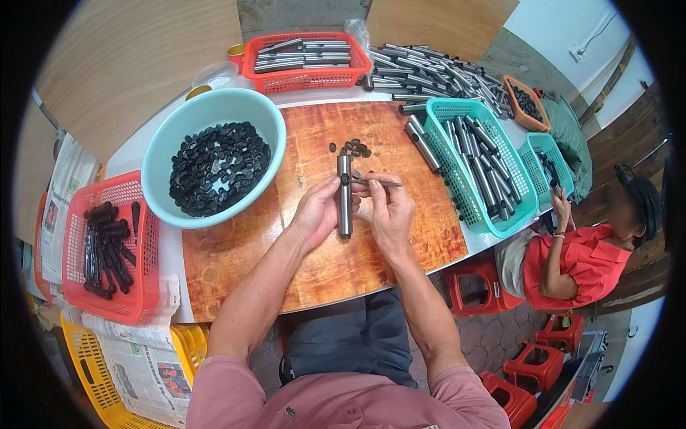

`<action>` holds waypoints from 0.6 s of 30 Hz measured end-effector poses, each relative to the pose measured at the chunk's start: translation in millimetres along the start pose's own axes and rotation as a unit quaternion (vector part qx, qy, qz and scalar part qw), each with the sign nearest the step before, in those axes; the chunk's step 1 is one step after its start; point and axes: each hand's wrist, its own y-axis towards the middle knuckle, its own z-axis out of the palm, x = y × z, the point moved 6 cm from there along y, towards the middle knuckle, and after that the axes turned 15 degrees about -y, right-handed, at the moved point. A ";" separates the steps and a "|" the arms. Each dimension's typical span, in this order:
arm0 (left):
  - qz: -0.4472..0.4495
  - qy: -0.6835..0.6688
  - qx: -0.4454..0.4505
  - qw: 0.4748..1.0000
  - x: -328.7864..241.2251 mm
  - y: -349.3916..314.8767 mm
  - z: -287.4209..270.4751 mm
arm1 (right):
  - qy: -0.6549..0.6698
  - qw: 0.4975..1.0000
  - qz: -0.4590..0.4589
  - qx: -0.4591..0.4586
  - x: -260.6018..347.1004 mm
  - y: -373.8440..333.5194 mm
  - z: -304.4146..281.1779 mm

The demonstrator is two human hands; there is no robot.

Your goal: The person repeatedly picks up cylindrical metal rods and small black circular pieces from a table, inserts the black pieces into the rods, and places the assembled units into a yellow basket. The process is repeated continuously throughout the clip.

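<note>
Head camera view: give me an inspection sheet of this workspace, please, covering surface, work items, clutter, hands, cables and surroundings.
Surface: worn, varnished wooden board on the table.
Work items: metal tube held upright in the picture; small black pieces loose beyond it; light-blue basin of more black pieces; green basket of tubes.
Clutter: loose tube pile at far right; newspaper in a yellow crate.
Hands: left hand holds the tube; right hand holds a thin tool beside it, contact unclear.
Cables: cord at a wall outlet; none seen on the board.
Surroundings: person in a red shirt at right; red stools.
</note>
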 end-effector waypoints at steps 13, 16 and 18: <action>0.018 0.008 -0.017 1.000 -0.6 -0.3 2.4 | -0.003 1.000 0.013 0.009 -0.6 -3.3 2.4; 0.021 0.004 -0.030 0.999 -0.1 -0.1 0.4 | 0.018 1.000 0.014 -0.005 -0.8 -3.9 3.0; 0.021 0.004 -0.033 0.999 -0.1 0.1 -0.8 | 0.025 1.000 0.010 -0.009 0.0 -4.5 3.8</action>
